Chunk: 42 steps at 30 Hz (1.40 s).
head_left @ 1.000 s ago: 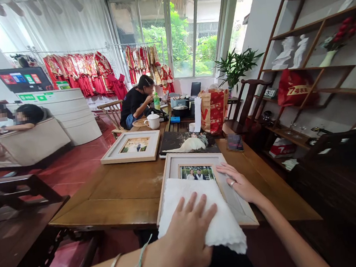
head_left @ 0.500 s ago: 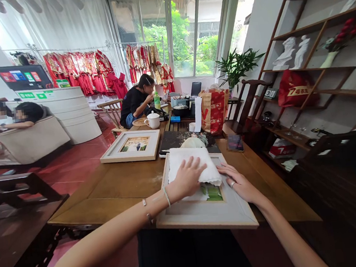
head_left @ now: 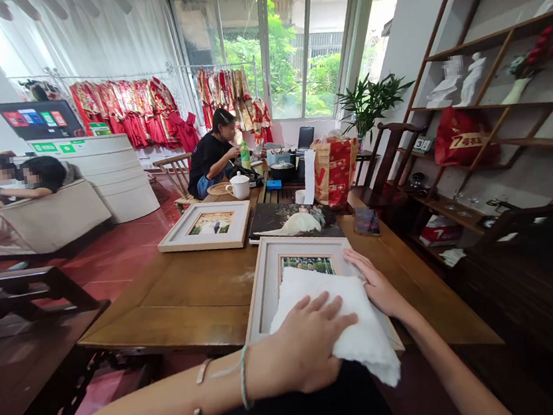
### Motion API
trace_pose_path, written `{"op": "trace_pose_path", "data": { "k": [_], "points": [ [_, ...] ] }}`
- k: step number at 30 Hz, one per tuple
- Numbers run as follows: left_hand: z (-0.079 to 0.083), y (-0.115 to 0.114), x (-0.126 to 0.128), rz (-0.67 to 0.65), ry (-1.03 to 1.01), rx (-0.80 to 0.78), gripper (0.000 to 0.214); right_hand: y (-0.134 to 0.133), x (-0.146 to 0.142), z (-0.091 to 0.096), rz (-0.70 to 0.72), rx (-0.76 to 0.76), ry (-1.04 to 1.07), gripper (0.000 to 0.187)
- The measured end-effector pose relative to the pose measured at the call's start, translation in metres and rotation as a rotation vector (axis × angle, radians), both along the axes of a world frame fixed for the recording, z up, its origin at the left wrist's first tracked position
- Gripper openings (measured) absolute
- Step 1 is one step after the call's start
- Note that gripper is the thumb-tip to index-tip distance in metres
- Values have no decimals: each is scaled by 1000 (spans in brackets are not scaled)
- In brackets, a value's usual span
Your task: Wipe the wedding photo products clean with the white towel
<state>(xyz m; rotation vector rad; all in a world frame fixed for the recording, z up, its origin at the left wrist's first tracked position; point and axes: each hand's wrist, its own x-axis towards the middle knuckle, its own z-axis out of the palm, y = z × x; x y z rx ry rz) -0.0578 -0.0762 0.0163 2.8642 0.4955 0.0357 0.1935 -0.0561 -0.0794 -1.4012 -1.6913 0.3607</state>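
Observation:
My left hand point(head_left: 302, 348) lies flat on a folded white cloth point(head_left: 298, 287), its fingers spread and pressing it down. Beneath is a picture frame point(head_left: 266, 272) with a pale wooden border and a white mat. The cloth covers much of its lower part and hangs over the near edge. At the top of the frame, part of a photo point(head_left: 313, 263) with greenery shows. Along the frame's right side rests my right hand point(head_left: 375, 281), fingers stretched out and touching the border. The frame reaches over the near edge of the wooden table point(head_left: 187, 297).
Left of the far end lies another framed photo point(head_left: 209, 226). A dark album point(head_left: 328, 218) touches or nearly touches my frame's far side. Beyond are a white lidded cup point(head_left: 239, 186), a red-and-tan bag point(head_left: 334, 167) and a seated person point(head_left: 209, 162).
My left hand and the cloth have slid towards me, from the frame's far part to its near edge. The upper photo is now uncovered. My right hand stays on the right side.

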Motion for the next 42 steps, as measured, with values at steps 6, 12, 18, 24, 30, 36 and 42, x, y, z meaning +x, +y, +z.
{"op": "trace_pose_path", "data": {
  "k": [6, 12, 18, 24, 30, 36, 42],
  "points": [
    [-22, 47, 32, 207, 9, 191, 67, -7, -3, 3, -52, -49, 1, 56],
    [-23, 71, 50, 201, -15, 314, 56, -9, -4, 2, -4, -53, 42, 62],
    [-18, 95, 57, 17, -62, 458, 47, -10, -8, 1, -23, -75, 83, 65],
    [-15, 104, 47, -122, 27, 296, 60, -9, -7, -2, -40, -50, 76, 61],
    [-8, 60, 27, -157, 11, 71, 56, -4, 0, -7, -11, -44, 92, 56],
    [18, -14, 9, -214, -63, -76, 53, 0, -3, 4, 18, -78, 104, 46],
    [18, -28, 15, -37, -18, 47, 49, -1, -9, 13, 11, -45, 88, 42]
  ]
}}
